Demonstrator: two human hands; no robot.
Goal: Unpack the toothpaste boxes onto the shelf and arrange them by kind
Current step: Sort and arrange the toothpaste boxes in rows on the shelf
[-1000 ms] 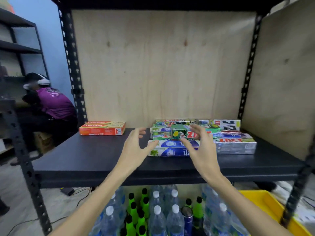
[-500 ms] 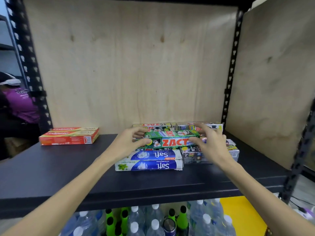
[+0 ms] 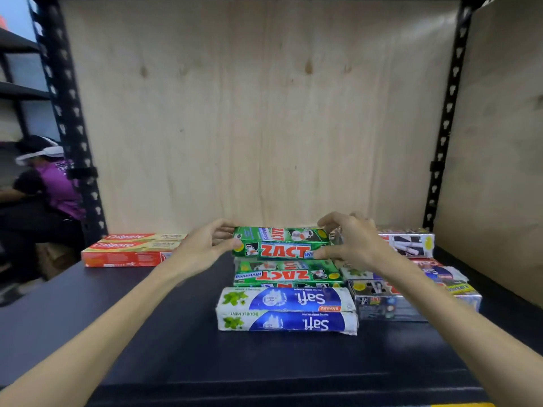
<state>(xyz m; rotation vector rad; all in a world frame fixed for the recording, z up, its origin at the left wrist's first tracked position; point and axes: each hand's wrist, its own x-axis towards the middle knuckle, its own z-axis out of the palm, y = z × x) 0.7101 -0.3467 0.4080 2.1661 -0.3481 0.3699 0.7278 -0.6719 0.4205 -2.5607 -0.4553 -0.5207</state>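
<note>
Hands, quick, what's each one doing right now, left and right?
Left hand: grips the left end of the green Zact box.
Right hand: grips the right end of the same box.

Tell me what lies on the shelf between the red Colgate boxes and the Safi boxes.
Nothing: in the head view, bare dark shelf separates the Colgate boxes from the Safi boxes.

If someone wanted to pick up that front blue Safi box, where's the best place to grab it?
Probably by its two short ends, coming from the open front of the shelf. The front Safi box lies flat and long, with another Safi box tight behind it, so the long sides leave no room for a grip, while both ends stand free.
</note>
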